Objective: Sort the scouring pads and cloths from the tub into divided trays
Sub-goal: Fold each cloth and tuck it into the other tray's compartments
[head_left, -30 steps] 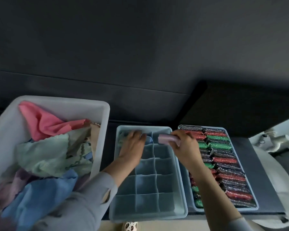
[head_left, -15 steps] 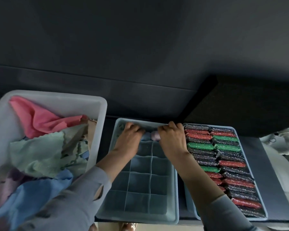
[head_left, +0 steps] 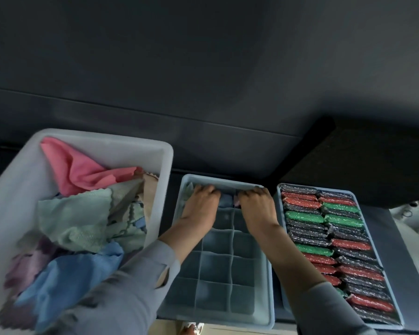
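A white tub (head_left: 166, 165) at the left holds loose cloths: pink (head_left: 82, 170), pale green (head_left: 75, 218), blue (head_left: 68, 276) and purple. The blue divided tray (head_left: 269, 298) stands in the middle. My left hand (head_left: 200, 205) reaches into its far-left cell, fingers bent down over a greenish cloth (head_left: 188, 189); what they grip is hidden. My right hand (head_left: 257, 206) curls its fingers on a lilac cloth (head_left: 236, 202) in the far-right cell. A folded blue cloth (head_left: 225, 200) sits in the cell between the hands.
A second blue tray (head_left: 279, 189) at the right is packed with red, green and dark scouring pads (head_left: 324, 228). Both trays rest on a dark surface before a dark wall. A white object (head_left: 414, 213) lies at the far right.
My right hand brought the rolled lilac cloth down into the far-right cell of the middle tray. My left hand shifted from the blue cloth to the far-left cell.
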### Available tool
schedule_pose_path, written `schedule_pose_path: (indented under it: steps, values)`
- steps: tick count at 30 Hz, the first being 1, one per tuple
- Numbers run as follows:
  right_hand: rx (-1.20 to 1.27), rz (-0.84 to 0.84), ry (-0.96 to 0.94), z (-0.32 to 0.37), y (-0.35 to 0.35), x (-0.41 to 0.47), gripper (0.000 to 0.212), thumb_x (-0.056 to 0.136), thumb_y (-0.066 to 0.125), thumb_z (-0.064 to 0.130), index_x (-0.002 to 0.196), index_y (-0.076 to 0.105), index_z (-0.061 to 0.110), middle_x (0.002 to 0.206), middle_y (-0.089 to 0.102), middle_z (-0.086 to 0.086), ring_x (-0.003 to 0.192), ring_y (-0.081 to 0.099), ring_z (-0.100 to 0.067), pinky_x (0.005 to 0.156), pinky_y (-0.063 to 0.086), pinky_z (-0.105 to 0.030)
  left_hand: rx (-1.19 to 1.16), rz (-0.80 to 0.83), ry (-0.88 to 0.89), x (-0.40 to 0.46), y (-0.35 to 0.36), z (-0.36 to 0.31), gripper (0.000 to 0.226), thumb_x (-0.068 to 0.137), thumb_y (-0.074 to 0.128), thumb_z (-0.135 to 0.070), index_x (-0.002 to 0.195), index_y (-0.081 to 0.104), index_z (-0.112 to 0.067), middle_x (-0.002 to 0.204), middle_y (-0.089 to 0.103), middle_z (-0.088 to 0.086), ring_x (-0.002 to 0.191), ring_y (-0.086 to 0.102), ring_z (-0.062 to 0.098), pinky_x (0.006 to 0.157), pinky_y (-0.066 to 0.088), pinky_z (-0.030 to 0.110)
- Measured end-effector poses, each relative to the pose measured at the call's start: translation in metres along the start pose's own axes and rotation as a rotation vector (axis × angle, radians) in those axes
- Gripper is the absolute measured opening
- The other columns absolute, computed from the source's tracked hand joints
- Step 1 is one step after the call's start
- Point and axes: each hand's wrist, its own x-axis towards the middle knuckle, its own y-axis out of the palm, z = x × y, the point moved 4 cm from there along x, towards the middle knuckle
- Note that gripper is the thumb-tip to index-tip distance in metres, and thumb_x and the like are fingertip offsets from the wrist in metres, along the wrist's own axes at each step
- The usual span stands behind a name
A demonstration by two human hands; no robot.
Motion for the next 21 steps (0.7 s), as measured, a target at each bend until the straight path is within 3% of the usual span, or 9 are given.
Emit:
schedule_pose_path:
  steps: [1,3,8,11,13,16,18,21]
  values:
    - [-0.011,0.01,0.004,0.001,-0.003,-0.001,0.024,0.084,0.056,0.01,0.1,0.071,0.02,0.103,0.071,-0.005,0.107,0.06,-0.03,0.095,0.043,-0.036,-0.013,0.004,0.007,-0.002,-0.004,0.0,0.039,0.084,0.063,-0.004,0.123,0.058,-0.013,0.129,0.053,0.005,0.121,0.049,0.028,0.103,0.039,0.033]
    - [0.012,-0.037,0.056,0.0,-0.015,-0.003,0.018,0.082,0.06,0.012,0.094,0.072,0.019,0.098,0.072,-0.007,0.1,0.06,-0.032,0.086,0.047,-0.037,-0.06,-0.042,0.054,-0.008,-0.02,0.003,0.042,0.087,0.062,-0.007,0.128,0.057,-0.013,0.133,0.053,0.006,0.122,0.05,0.028,0.104,0.039,0.036]
    - [0.236,-0.403,0.13,0.02,-0.058,-0.027,0.031,0.067,0.064,-0.006,0.092,0.073,0.012,0.081,0.072,-0.012,0.075,0.064,-0.035,0.064,0.051,-0.035,-0.237,-0.454,0.181,-0.057,-0.094,0.047,0.039,0.085,0.064,-0.005,0.123,0.065,-0.015,0.121,0.062,0.002,0.11,0.055,0.023,0.099,0.044,0.033]
    - [0.421,-0.57,0.084,0.065,-0.077,-0.034,0.024,0.072,0.063,-0.006,0.082,0.072,0.014,0.073,0.07,-0.007,0.069,0.064,-0.032,0.055,0.048,-0.033,-0.214,-0.573,0.093,-0.093,-0.112,0.11,0.04,0.078,0.067,0.0,0.115,0.068,-0.015,0.114,0.066,0.004,0.103,0.059,0.024,0.093,0.049,0.037]
    - [0.516,-0.613,0.005,0.109,-0.083,-0.031,0.025,0.075,0.064,-0.007,0.088,0.074,0.013,0.076,0.072,-0.006,0.069,0.065,-0.032,0.057,0.053,-0.034,-0.177,-0.551,-0.057,-0.117,-0.109,0.161,0.044,0.074,0.07,0.004,0.114,0.068,-0.014,0.111,0.068,0.007,0.101,0.063,0.029,0.089,0.052,0.039]
    - [0.56,-0.551,-0.097,0.173,-0.085,-0.02,0.029,0.076,0.065,-0.006,0.093,0.075,0.015,0.08,0.073,-0.004,0.073,0.065,-0.03,0.06,0.054,-0.034,-0.064,-0.382,-0.269,-0.143,-0.088,0.228,0.056,0.073,0.071,0.004,0.127,0.06,-0.006,0.117,0.065,0.021,0.107,0.061,0.041,0.089,0.05,0.048]
    - [0.581,-0.468,-0.162,0.208,-0.084,-0.012,0.026,0.077,0.062,-0.003,0.091,0.073,0.016,0.081,0.072,-0.004,0.075,0.064,-0.032,0.063,0.051,-0.034,0.006,-0.257,-0.29,-0.149,-0.074,0.257,0.062,0.076,0.067,0.001,0.136,0.051,0.0,0.126,0.059,0.026,0.114,0.057,0.045,0.096,0.045,0.05]
    - [0.602,-0.247,-0.176,0.242,-0.077,0.0,0.031,0.081,0.06,0.006,0.107,0.069,0.019,0.095,0.072,-0.004,0.088,0.064,-0.031,0.075,0.049,-0.033,0.041,-0.209,-0.259,-0.15,-0.082,0.269,0.042,0.086,0.056,-0.007,0.127,0.059,-0.014,0.118,0.066,0.013,0.103,0.062,0.035,0.096,0.043,0.039]
